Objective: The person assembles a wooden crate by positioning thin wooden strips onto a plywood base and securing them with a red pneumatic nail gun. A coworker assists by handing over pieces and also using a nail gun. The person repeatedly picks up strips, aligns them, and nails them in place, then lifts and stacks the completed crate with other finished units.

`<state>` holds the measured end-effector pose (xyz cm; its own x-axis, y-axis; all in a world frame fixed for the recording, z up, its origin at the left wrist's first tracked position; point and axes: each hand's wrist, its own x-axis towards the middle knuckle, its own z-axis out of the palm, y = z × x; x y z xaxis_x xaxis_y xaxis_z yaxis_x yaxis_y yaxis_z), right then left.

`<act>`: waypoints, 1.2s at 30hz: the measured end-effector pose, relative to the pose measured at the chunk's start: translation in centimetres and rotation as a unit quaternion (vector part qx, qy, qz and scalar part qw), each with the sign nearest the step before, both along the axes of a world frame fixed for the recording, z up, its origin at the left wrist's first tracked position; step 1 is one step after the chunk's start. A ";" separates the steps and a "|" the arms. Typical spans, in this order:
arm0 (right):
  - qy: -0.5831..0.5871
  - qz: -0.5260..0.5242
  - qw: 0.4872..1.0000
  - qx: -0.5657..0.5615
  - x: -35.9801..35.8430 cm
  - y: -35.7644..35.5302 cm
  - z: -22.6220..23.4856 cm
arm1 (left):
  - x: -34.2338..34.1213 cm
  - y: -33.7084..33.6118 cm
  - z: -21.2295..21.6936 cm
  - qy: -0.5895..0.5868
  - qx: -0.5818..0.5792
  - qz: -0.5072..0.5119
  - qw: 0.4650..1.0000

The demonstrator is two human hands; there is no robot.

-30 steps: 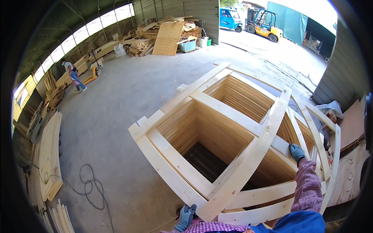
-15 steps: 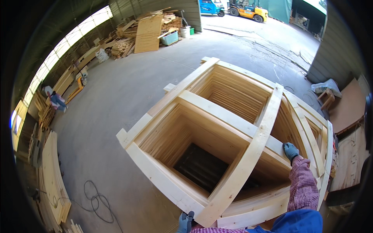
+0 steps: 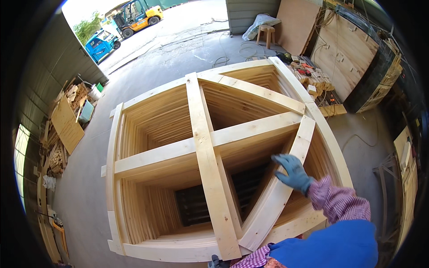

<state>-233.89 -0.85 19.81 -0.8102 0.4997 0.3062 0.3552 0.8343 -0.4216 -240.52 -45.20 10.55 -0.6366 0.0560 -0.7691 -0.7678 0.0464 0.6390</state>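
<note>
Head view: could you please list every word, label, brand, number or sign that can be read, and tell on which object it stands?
No text can be read clearly.
Stacked pale wooden frames: no lettering visible.
Small blue vehicle outside: any marking is too small to read.
Orange-and-blue forklift: any marking is too small to read.

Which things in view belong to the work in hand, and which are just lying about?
Work in hand:
stacked wooden frames
left gloved hand, at the near edge
right gloved hand, over a diagonal plank

Apparently just lying or standing about:
wooden stool
leaning plywood sheet
white bucket
forklift
blue vehicle
</note>
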 end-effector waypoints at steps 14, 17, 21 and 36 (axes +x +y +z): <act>-0.225 0.064 0.965 0.115 19.1 -11.3 -1.9 | 0.5 0.6 1.0 -0.087 0.379 -0.056 0.919; -0.321 0.048 0.945 0.043 20.9 -9.8 -1.2 | 1.0 1.3 1.2 -0.146 0.386 -0.047 0.910; -0.320 0.045 0.945 0.044 21.3 -9.2 -0.2 | 0.4 2.4 2.4 -0.120 0.311 -0.060 0.941; -0.262 -0.009 0.962 0.071 23.0 -10.7 -4.9 | -1.7 -0.3 1.2 -0.075 0.277 -0.179 0.941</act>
<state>-210.88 -11.55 14.91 -0.8642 0.4975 -0.0752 0.5020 0.8626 -0.0628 -242.25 -45.55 11.74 -0.3874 0.6648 -0.6387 -0.8500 0.0107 0.5267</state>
